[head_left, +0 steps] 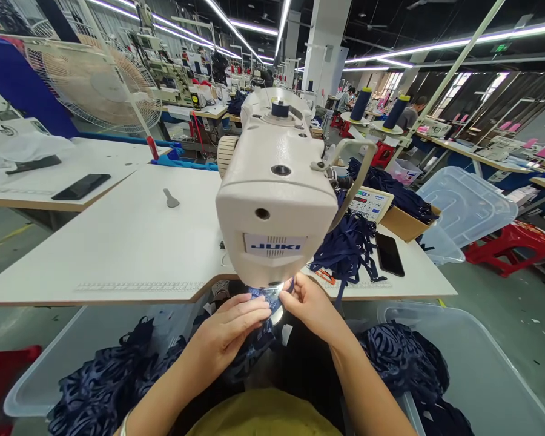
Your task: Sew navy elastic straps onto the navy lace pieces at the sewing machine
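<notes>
A white JUKI sewing machine (277, 200) stands in front of me, its head hiding the needle area. Under its lit front lies a piece of navy patterned fabric (271, 298). My left hand (231, 330) grips this fabric from the left, fingers together on top and the thumb below. From the right, my right hand (311, 303) pinches the fabric's edge between thumb and curled forefinger. More of the fabric hangs down below my hands towards my lap.
Navy straps (349, 245) lie heaped right of the machine, beside a black phone (389, 254) and a control panel (371, 203). Clear bins (495, 357) with patterned garments stand below the white table (163, 254). A flat grey metal piece (170, 198) lies at left.
</notes>
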Motion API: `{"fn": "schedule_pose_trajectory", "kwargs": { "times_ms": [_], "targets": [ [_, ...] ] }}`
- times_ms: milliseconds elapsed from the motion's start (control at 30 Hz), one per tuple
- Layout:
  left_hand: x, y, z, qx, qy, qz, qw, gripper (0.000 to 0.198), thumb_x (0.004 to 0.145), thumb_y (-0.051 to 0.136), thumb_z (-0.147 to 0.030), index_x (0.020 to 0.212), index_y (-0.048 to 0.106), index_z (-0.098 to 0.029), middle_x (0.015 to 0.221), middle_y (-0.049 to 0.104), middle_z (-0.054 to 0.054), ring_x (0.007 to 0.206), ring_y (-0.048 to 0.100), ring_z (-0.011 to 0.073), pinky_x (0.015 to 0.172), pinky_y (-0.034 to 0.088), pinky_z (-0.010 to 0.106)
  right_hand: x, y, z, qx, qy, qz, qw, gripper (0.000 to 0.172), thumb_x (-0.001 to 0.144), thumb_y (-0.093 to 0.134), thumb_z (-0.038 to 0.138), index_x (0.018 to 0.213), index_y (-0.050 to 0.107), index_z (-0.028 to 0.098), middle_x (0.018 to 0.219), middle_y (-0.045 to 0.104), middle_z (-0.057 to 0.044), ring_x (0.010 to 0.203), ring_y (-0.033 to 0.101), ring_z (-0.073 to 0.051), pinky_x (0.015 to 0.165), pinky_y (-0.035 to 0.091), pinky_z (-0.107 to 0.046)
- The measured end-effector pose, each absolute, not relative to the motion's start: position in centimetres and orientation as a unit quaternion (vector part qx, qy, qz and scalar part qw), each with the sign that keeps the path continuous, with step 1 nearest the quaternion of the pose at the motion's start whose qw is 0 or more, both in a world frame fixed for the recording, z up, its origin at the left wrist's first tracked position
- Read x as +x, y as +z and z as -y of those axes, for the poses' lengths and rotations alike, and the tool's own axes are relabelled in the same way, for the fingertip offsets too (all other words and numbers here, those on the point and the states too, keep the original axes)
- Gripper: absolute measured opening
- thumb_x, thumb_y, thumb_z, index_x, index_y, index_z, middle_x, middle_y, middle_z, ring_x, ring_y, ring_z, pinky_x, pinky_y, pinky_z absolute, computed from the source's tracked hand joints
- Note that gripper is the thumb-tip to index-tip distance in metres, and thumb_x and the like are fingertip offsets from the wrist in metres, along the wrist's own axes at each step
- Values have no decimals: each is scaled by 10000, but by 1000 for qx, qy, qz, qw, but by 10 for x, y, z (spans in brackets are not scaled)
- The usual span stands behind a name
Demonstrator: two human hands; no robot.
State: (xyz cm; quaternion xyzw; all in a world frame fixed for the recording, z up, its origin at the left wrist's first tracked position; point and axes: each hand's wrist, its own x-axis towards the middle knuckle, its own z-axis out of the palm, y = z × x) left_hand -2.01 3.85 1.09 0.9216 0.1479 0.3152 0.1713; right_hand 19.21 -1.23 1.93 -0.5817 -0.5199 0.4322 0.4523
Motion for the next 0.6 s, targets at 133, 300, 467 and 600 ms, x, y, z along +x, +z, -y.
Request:
{"fn": "schedule_pose_trajectory", "kwargs": {
  "times_ms": [133, 300, 467, 600],
  "targets": [
    [-19, 18, -40, 937, 302, -119, 128, 398, 924, 418, -60, 1255, 529, -249, 1202, 660, 16, 1138, 595, 132, 1069, 424, 321, 192, 17, 11, -580, 433, 518, 456, 105, 827, 557, 273, 796, 484, 204, 619, 378, 81, 543, 352, -87, 514, 288, -205],
    [-17, 22, -41, 943, 301, -101, 98, 398, 922, 400, -43, 1247, 534, -229, 1199, 656, 26, 1161, 574, 124, 1075, 415, 301, 191, 14, 11, -564, 448, 508, 472, 97, 830, 557, 265, 814, 485, 202, 636, 391, 76, 559, 359, -89, 531, 305, -206],
    [-17, 21, -41, 953, 272, -96, 89, 434, 909, 397, -10, 1274, 513, -213, 1234, 630, 42, 1182, 556, 131, 1098, 389, 326, 189, 15, 11, -555, 462, 499, 478, 71, 829, 549, 239, 828, 487, 205, 669, 435, 68, 588, 391, -97, 561, 331, -218],
    [-16, 26, -43, 961, 247, -88, 88, 408, 917, 407, -32, 1273, 514, -199, 1248, 621, 58, 1184, 553, 141, 1098, 390, 338, 189, 15, 11, -563, 455, 502, 474, 57, 831, 549, 218, 831, 494, 203, 666, 430, 69, 595, 399, -98, 571, 339, -221]
  ]
}}
